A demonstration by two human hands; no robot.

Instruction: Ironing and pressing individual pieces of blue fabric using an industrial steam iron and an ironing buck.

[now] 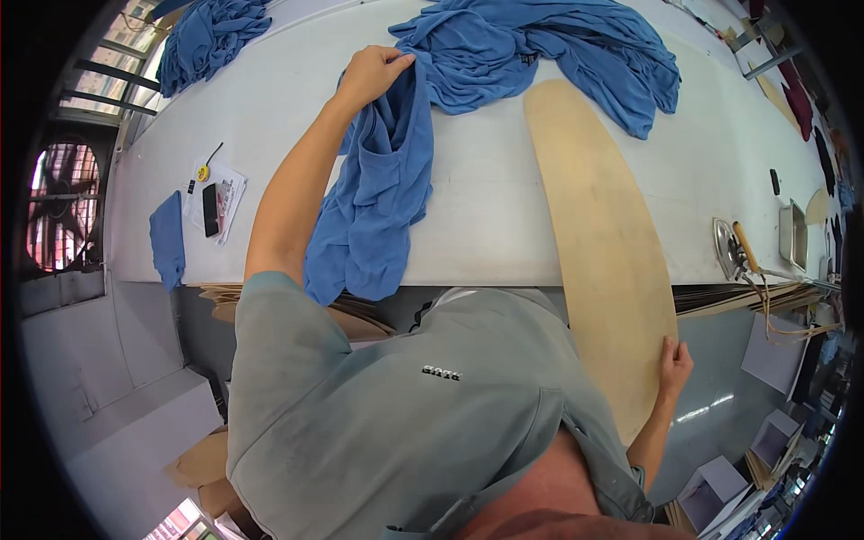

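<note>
Fingers pinched, my left hand (378, 74) holds the upper edge of a blue garment (382, 189). The soft cloth hangs in folds below it across the white table, and its lower end reaches the table's near edge. My right hand (675, 364) grips the right edge of a long, pale wooden board (603, 216) near its lower end. The board has a rounded, narrower far end lying on the table, while its near part sticks out past the edge beside my body. More bunched blue garments (540, 45) lie beyond the board's far end.
Another blue heap (211, 40) sits at the far left. A folded blue cloth (167, 238), a phone (211, 210), papers and a yellow tape measure (203, 172) lie on the left. An iron (727, 247) and metal tray (792, 234) stand on the right.
</note>
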